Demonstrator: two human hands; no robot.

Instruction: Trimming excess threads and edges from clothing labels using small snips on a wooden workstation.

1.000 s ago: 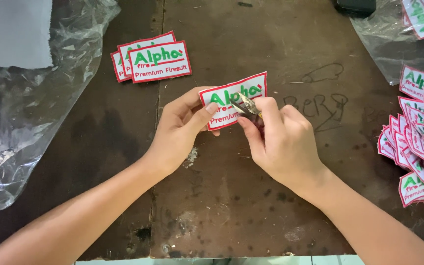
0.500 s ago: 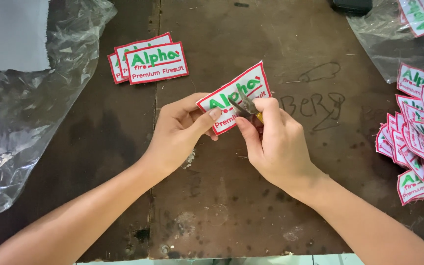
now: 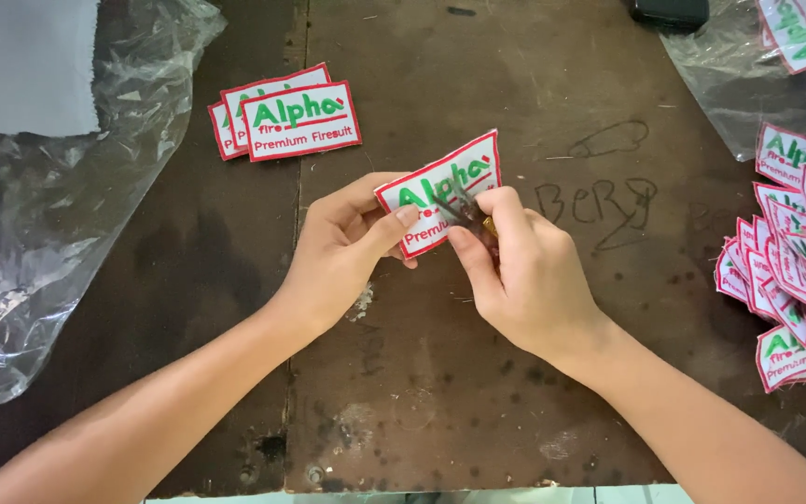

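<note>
Above a worn wooden table [image 3: 422,392], the left hand [image 3: 342,247] pinches a red-bordered embroidered patch [image 3: 440,191], while the right hand's [image 3: 524,275] fingers clamp small snips [image 3: 464,210] against its face.

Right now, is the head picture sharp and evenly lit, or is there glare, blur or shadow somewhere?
Head view: even, soft light, with only faint shadows under the left hand and right hand. The held patch is sharp, but the small metal tool against it is slightly blurred. The clear plastic sheet at left shows white glare streaks. The patch pile at right is cut by the frame edge.
</note>
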